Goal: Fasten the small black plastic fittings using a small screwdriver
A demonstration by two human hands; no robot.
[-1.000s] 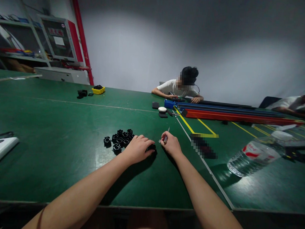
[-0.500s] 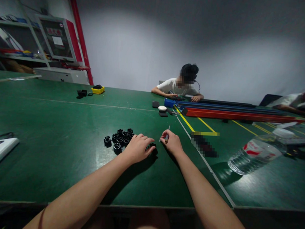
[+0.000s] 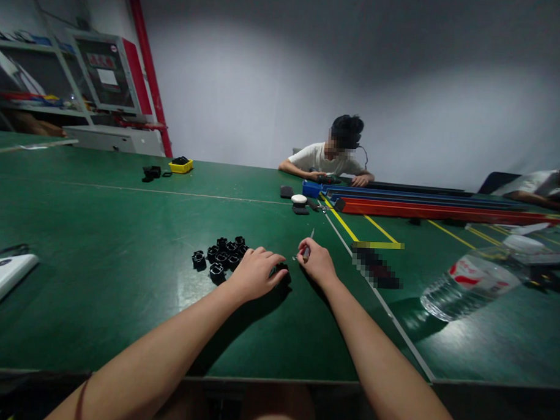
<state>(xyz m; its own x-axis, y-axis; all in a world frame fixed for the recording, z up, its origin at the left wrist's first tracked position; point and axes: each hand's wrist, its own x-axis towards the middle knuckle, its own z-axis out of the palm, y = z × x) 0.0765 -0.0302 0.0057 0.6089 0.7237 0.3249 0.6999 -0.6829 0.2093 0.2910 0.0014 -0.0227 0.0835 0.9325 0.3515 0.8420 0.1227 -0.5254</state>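
My left hand (image 3: 256, 274) curves its thumb and fingers around a black plastic part (image 3: 281, 286), which is mostly hidden behind them on the table. Close by on the right, my right hand (image 3: 318, 261) is closed on a slim pen-like tool (image 3: 307, 253); its thin pointed end sticks up past the fingers. Near the right fingertips lies a tiny pale bit (image 3: 294, 257), too small to name. A cluster of several small black plastic parts (image 3: 221, 257) sits just left of my left hand, one of them a little apart.
The green table (image 3: 121, 290) carries a lying water bottle (image 3: 470, 281) on the right and a white device (image 3: 6, 280) at left. Farther back are a yellow bin (image 3: 181, 165), a white round object (image 3: 299, 199) and long red rails (image 3: 427, 209). A co-worker (image 3: 328, 156) sits opposite.
The left thumb and fingers have shifted slightly, covering more of the black part. My right hand stays almost still with the tool. The whole view has moved a little.
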